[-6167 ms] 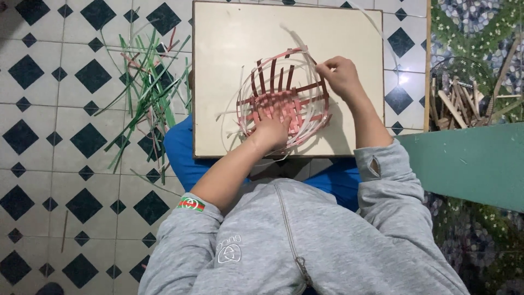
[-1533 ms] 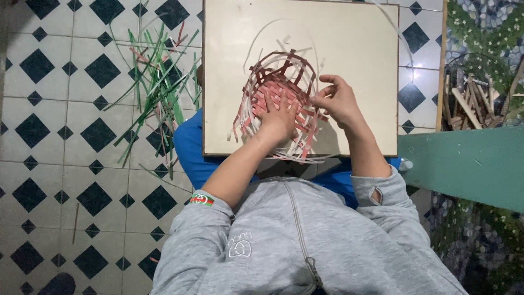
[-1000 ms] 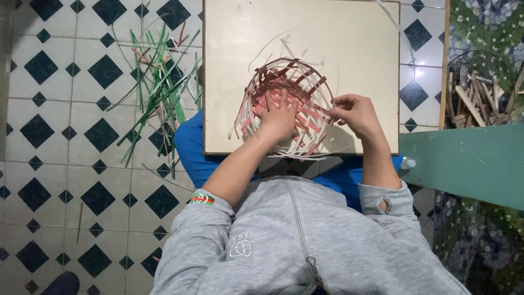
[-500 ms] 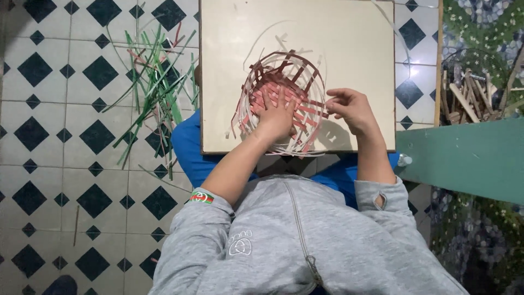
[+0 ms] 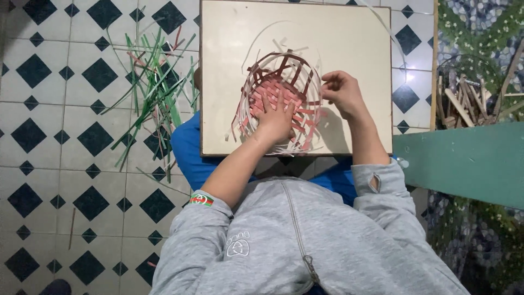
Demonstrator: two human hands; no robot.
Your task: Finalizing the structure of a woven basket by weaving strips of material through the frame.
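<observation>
A half-woven basket of pink, dark red and white strips stands on a cream board across my lap. My left hand is pressed flat inside the basket on its pink base, fingers spread. My right hand is at the basket's right rim, fingers pinched on a thin weaving strip. Loose white strip ends curl up from the rim toward the board's far side.
A heap of green and red strips lies on the black-and-white tiled floor to the left. A green bench edge runs at the right, with a pile of wooden sticks behind it. A blue cushion is under the board.
The basket has been turned and tilted on the board over the frames. My right hand shifted up along the right rim, while my left hand stayed inside on the base.
</observation>
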